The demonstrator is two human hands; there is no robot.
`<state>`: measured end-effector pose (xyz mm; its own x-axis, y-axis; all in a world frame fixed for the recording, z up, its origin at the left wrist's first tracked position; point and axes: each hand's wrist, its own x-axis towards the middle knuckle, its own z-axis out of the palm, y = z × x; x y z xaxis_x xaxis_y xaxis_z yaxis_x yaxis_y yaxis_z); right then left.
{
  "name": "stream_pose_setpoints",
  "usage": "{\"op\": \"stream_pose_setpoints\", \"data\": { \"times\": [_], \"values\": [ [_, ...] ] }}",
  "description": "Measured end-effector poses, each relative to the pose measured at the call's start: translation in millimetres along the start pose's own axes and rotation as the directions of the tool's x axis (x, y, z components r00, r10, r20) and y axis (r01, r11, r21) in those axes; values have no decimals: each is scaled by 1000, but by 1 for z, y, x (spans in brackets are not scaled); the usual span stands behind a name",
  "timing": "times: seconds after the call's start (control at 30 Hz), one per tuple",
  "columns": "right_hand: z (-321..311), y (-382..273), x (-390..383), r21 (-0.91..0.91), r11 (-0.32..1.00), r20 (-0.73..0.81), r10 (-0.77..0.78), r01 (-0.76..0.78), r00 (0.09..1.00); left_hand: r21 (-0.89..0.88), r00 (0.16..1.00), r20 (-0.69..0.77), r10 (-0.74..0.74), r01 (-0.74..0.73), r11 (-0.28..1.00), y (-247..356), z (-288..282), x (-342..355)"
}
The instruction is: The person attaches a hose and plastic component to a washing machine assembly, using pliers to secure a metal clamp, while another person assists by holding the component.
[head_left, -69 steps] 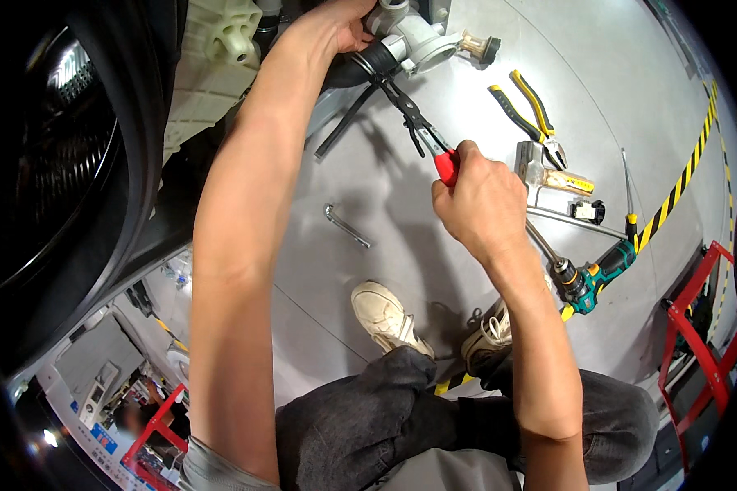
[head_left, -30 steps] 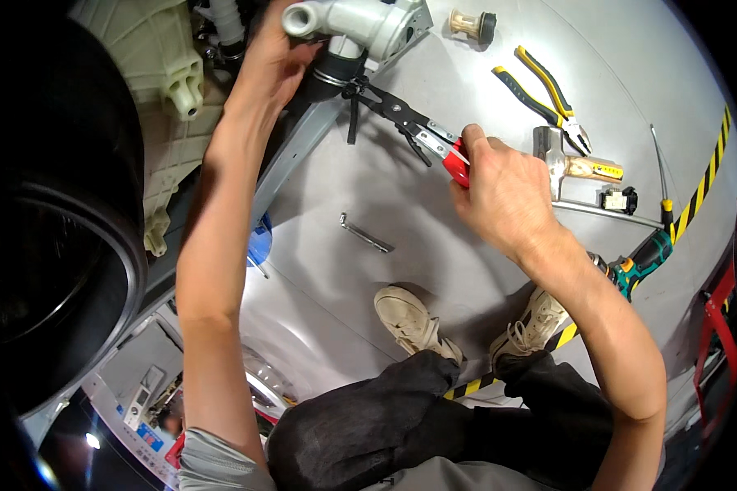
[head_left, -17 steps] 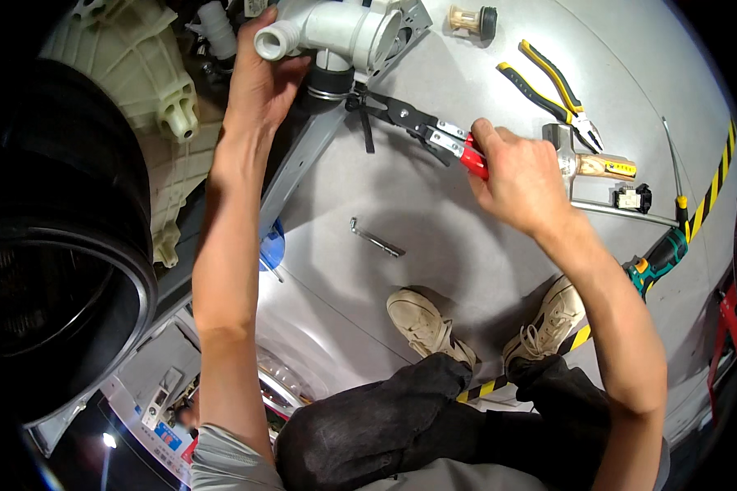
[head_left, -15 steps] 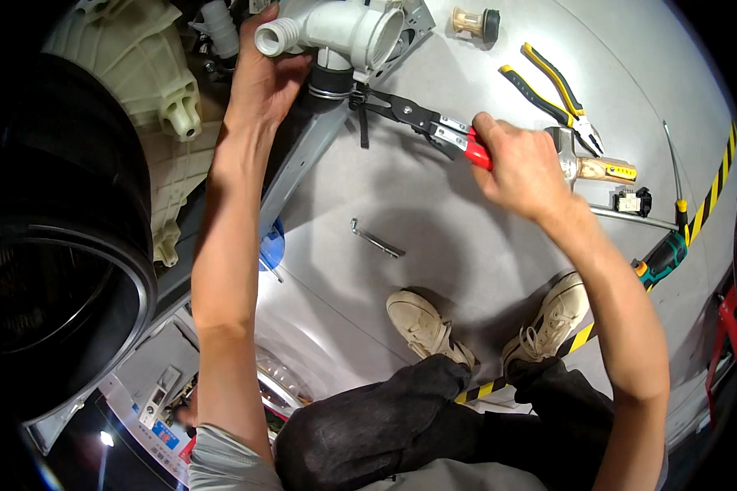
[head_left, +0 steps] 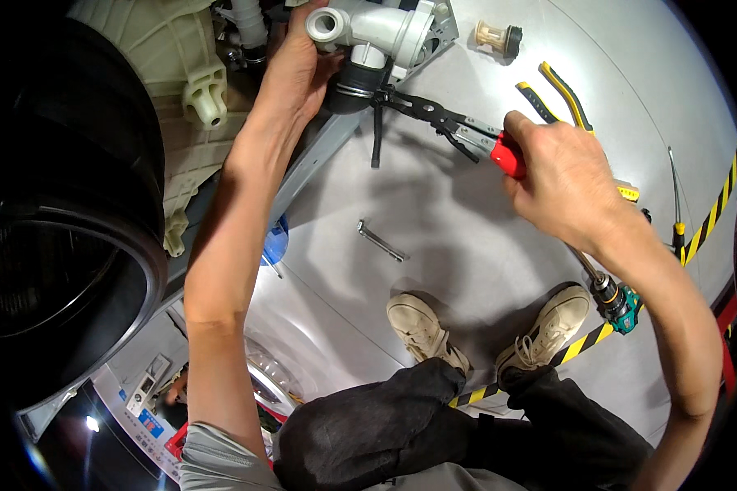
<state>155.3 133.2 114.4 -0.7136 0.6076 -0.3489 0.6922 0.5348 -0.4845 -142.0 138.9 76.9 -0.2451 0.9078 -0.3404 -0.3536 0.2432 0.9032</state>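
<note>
R hand (head_left: 567, 176) grasps red-handled pliers (head_left: 431, 110), nose at blk hose (head_left: 363, 76) on wht housing (head_left: 382, 29). L hand (head_left: 296, 72) beside housing & hose; its grip can't be told.

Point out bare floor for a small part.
Main patch: floor between the wrench and the drill, beyond the shoes. Another: between the yellow-black pliers and the screwdriver. Crowded: around the white housing, black hose and red-handled pliers, by the left grip; also under the right forearm, beside the drill.
</note>
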Motion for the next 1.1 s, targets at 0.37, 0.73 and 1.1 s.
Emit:
{"op": "stream_pose_setpoints", "data": {
  "times": [0.37,0.73,1.1],
  "values": [
    [64,51,23,-26,995,-240,-104,101,965,175,998,4,-62,61,983,7,3,4],
    [162,-9,14,583,813,-345,237,9,908,288,972,-94,-213,232,929,-2,2,21],
    [120,-8,1,641,761,-86,201,-100,976,306,987,-68,-143,157,939,0,0,11]
  ]
}}
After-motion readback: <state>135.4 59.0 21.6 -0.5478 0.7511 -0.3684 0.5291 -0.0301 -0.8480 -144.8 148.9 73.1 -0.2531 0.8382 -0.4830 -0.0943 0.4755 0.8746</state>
